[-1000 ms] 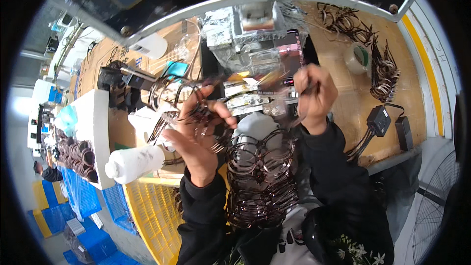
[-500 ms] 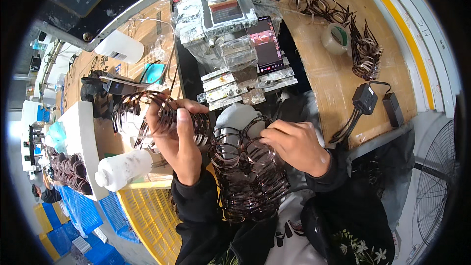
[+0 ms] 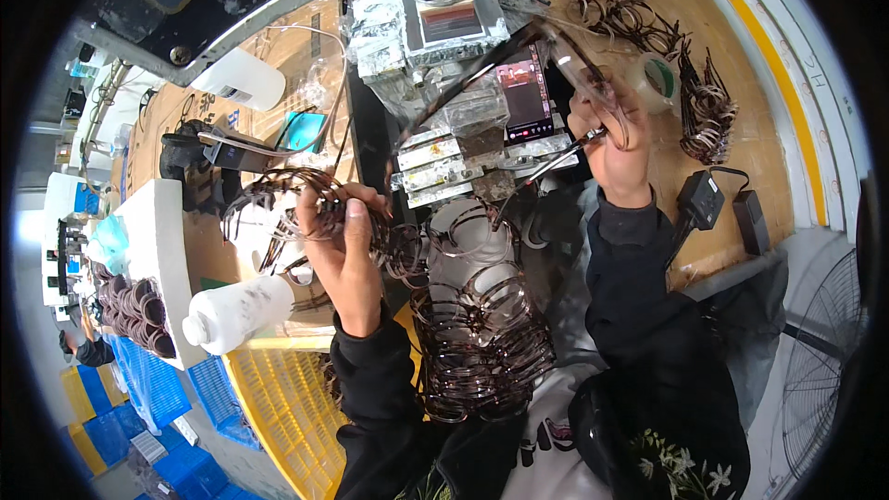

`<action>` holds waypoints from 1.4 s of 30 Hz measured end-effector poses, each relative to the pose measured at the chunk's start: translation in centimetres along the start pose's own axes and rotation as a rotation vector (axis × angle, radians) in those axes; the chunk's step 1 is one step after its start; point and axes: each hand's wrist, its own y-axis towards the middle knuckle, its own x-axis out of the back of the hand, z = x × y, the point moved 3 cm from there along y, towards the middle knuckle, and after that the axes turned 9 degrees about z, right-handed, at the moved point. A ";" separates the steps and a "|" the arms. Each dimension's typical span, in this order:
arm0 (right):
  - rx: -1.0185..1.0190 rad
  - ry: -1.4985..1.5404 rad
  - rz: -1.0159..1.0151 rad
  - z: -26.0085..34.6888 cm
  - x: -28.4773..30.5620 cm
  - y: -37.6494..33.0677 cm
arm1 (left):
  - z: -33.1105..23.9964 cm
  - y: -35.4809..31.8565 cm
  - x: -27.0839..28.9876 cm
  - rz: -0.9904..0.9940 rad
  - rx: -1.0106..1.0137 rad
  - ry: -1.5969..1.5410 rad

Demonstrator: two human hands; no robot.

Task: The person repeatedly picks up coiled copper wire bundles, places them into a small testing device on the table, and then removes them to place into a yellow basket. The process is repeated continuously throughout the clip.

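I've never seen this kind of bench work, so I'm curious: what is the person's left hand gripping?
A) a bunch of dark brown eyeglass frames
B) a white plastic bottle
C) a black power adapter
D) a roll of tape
A: the left hand is closed around a bunch of dark brown eyeglass frames, while the white bottle, tape roll and power adapter lie untouched on the bench.

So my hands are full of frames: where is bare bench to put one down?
Bare wood lies between the roll of clear tape and the black power adapter, beside the right hand. It is crowded around the left hand: stacked brown eyeglass frames and the white plastic bottle.
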 end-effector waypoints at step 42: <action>0.114 -0.385 -0.299 -5.9 -0.8 2.1 | -2.9 -0.5 -1.6 -0.067 0.094 -0.378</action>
